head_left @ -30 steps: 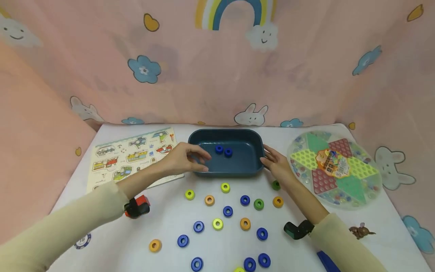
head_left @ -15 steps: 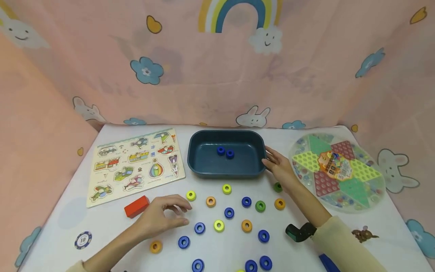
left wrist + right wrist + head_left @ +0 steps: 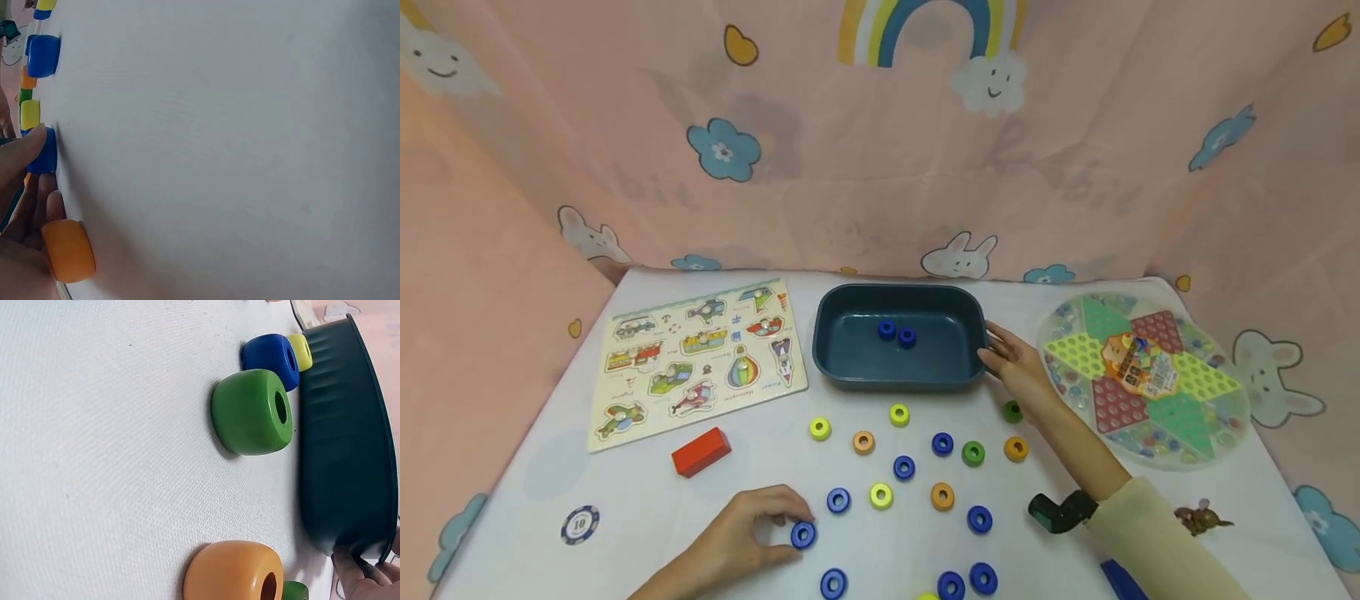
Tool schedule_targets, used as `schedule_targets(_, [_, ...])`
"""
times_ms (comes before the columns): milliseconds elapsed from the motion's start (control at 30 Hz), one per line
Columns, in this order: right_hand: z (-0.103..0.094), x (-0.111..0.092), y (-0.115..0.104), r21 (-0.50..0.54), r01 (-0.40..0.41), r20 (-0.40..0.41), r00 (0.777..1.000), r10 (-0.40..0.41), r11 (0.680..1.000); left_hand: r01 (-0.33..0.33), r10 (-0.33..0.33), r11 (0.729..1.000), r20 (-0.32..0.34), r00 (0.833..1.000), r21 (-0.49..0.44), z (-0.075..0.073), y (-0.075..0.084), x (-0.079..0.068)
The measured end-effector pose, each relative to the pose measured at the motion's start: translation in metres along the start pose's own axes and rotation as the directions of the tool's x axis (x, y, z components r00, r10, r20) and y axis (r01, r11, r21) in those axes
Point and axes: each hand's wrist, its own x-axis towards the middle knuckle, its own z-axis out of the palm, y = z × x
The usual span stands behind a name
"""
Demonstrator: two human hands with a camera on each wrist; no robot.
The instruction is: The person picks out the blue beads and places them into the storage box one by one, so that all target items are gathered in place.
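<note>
My left hand (image 3: 741,533) pinches a blue bead (image 3: 803,535) between thumb and fingers at the front left of the white table. In the left wrist view, that blue bead (image 3: 45,153) stands on the tabletop, and an orange bead (image 3: 69,251) is close to the hand. My right hand (image 3: 1018,367) holds the right end of a dark teal box (image 3: 898,385). Two blue beads (image 3: 907,337) lie inside the box. In the right wrist view, fingers (image 3: 350,569) touch the box's lower corner (image 3: 350,487).
Loose yellow, orange, green (image 3: 973,453) and blue beads are scattered before the box. A puzzle board (image 3: 700,367), red block (image 3: 702,452) and poker chip (image 3: 580,525) lie left. A round marble game board (image 3: 1142,379) and small brown animal figure (image 3: 1202,517) lie right.
My left hand has moved from above the box toward the front left and now grips a blue bead. My right hand stays at the box's right end.
</note>
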Motion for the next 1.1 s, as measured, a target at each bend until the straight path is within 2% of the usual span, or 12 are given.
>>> schedule_targets(167, [0.0, 0.001, 0.003, 0.005, 0.018, 0.0, 1.0, -0.018, 1.0, -0.019, 0.019, 1.0, -0.022, 1.0, 0.019, 0.0, -0.002, 0.001])
schedule_targets(267, [0.0, 0.0, 0.004, 0.0, 0.032, 0.002, 0.999, -0.032, 0.999, 0.017, -0.016, 0.999, -0.039, 0.999, 0.035, -0.005, 0.003, 0.005])
schedule_targets(433, [-0.001, 0.0, 0.004, -0.007, 0.028, -0.005, 1.0, -0.028, 1.0, 0.142, -0.14, 0.989, -0.043, 0.989, 0.037, -0.025, 0.02, 0.019])
schedule_targets(533, [-0.002, 0.003, 0.008, 0.002, 0.036, -0.003, 0.999, -0.036, 0.999, 0.139, -0.137, 0.99, -0.049, 0.989, 0.034, -0.041, 0.027, 0.031])
schedule_targets(633, [-0.003, 0.006, 0.011, 0.008, 0.043, -0.005, 0.999, -0.043, 0.999, 0.068, -0.066, 0.997, -0.061, 0.996, 0.022, -0.058, 0.032, 0.048])
schedule_targets(767, [-0.003, 0.014, 0.018, 0.02, 0.041, -0.017, 0.999, -0.041, 0.999, 0.001, 0.0, 1.0, -0.082, 0.997, 0.012, -0.082, 0.04, 0.08])
schedule_targets(933, [-0.004, 0.025, 0.03, 0.023, 0.047, -0.017, 0.999, -0.046, 0.999, -0.005, 0.01, 0.999, -0.089, 0.996, 0.049, -0.106, 0.05, 0.124])
schedule_targets(1100, [-0.005, 0.021, 0.028, 0.018, 0.054, -0.022, 0.998, -0.054, 0.998, 0.015, -0.011, 0.998, -0.07, 0.998, 0.059, -0.118, 0.056, 0.163])
